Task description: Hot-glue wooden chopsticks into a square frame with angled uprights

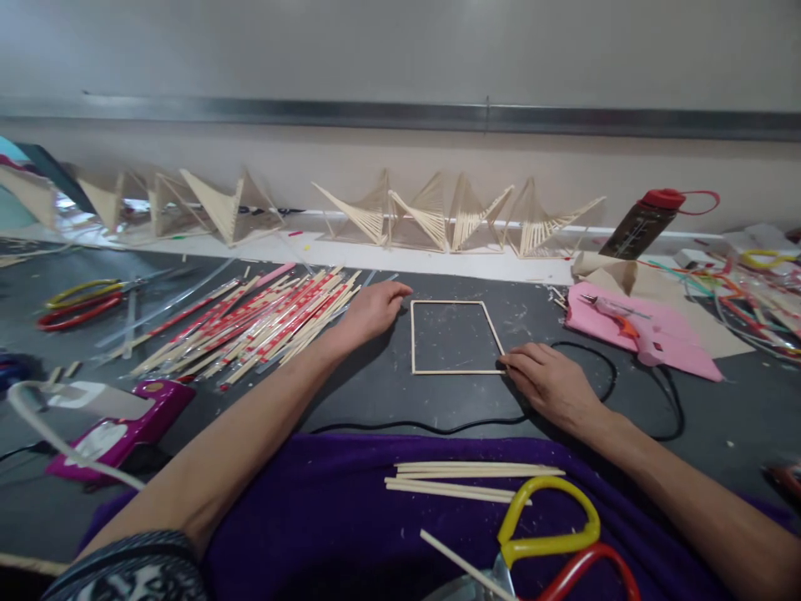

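A four-sided frame of thin wooden sticks (413,338) lies flat on the dark grey table. At its near right corner, the fingertips of my right hand (551,384) are closed on the stick ends. My left hand (374,310) is stretched out just left of the frame's far left corner, apart from it and holding nothing. Several loose sticks (463,474) rest on the purple cloth (300,517) in front of me. Scissors with yellow and red handles (551,547) lie there too, with one stick (460,558) crossing beside them.
Packaged sticks with red-patterned wrappers (263,321) are piled to the left. A glue gun (632,325) rests on pink material (682,355) at right, near a bottle (644,221). Fan-like stick models (419,217) line the wall. A black cord (438,429) crosses the table.
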The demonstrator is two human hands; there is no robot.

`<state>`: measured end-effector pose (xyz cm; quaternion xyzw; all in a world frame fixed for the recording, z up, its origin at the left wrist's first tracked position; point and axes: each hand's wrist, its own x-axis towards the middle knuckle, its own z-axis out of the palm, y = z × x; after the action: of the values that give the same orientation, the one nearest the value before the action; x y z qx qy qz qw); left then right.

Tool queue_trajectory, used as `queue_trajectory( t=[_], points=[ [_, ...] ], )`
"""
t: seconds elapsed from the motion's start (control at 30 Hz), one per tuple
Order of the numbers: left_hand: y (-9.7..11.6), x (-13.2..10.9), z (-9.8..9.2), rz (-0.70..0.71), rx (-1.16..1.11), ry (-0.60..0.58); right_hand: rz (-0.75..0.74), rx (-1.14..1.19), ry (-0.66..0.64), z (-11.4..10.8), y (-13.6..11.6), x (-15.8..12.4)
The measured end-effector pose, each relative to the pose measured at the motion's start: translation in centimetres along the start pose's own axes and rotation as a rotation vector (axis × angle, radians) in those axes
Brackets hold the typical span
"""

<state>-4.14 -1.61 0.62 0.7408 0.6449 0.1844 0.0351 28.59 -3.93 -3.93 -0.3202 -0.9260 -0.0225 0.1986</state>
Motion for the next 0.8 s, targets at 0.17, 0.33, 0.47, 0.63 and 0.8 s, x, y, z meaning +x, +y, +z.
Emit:
queue_trajectory(
  t=[0.17,0.33,0.47,0.63,0.8],
  points=[
    [-0.4,2.3,0.8,-0.054,0.129,-0.093,-0.019,-0.028,0.004,0.1,0.1,-0.2],
    [0.4,2.7,1.9,-0.06,0.158,-0.074,-0.03,-0.046,0.021,0.0,0.2,-0.2],
    [0.4,2.9,2.6,-0.07,0.16,-0.037,-0.007,-0.02,0.009,-0.1,0.2,-0.1],
    [0.1,3.1,2.8,-0.083,0.162,-0.015,0.011,0.031,0.006,-0.5,0.0,0.1],
    [0.1,3.0,3.0,-0.074,0.146,-0.001,0.017,0.057,0.004,-0.7,-0.1,0.3]
  ],
)
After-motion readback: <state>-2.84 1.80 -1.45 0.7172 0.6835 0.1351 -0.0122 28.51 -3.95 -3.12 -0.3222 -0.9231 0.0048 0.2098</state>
